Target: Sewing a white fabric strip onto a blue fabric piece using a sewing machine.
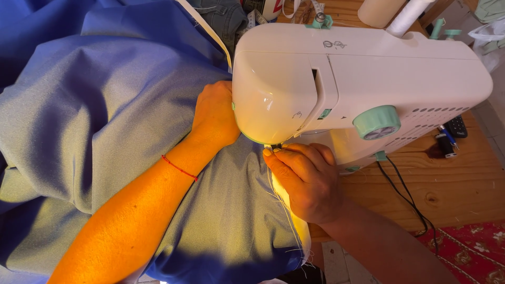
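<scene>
L hand (214, 117) lies flat, palm down, on the big sheet of blue woven fabric (105, 121), fingers running under the head of the white plastic sewing machine w/ mint-green knobs (357, 79), so fingertips are hidden; can't tell how far they're spread. A thin red string bracelet (180, 168) sits on that wrist. R hand (307, 181) rests on the same fabric just in front of the machine's needle area, fingers pressed together and curled, tips w/ yellow-green nail polish (268, 152) right at the presser foot; looks like they're pinching the raw fabric edge, but the pinch itself is shaded. Loose pale threads (286, 210) trail from that edge below the R palm.

Fabric spreads away from both hands to the left and toward the viewer, bunched in folds, covering most of the wooden table (457, 184). Beyond the R wrist, a black power cord (405, 194) runs from the machine base across the wood. Past the cord, a red patterned rug (468, 252) on the floor. Behind the machine, well away from L hand, a white thread cone (410, 16).
</scene>
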